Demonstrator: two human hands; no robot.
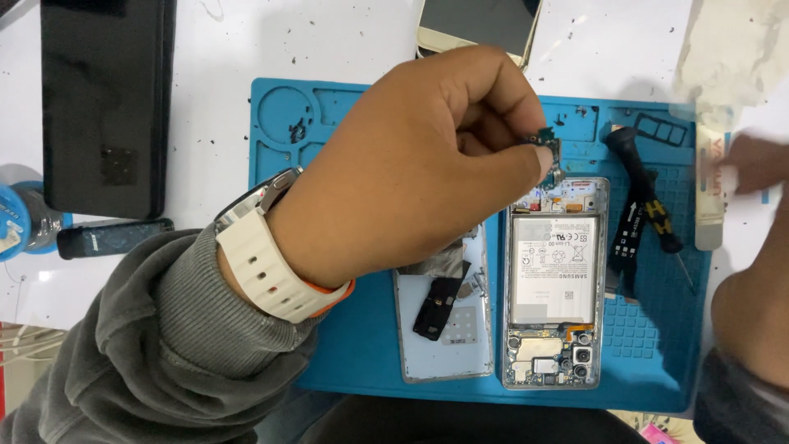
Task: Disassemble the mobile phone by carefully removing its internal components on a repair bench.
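Note:
My left hand hovers over a blue repair mat, fingers pinched on a small dark circuit board part. The part hangs just above the top end of an opened phone whose white battery and camera modules are exposed. The phone's removed back cover lies left of it, partly under my hand, with a black piece resting on it. My right hand is blurred at the right edge, reaching past the mat near a pale tool; what it holds cannot be made out.
A black screwdriver with a yellow mark and a black flex part lie on the mat's right side. A black slab sits top left, a small dark device below it, another phone at top centre.

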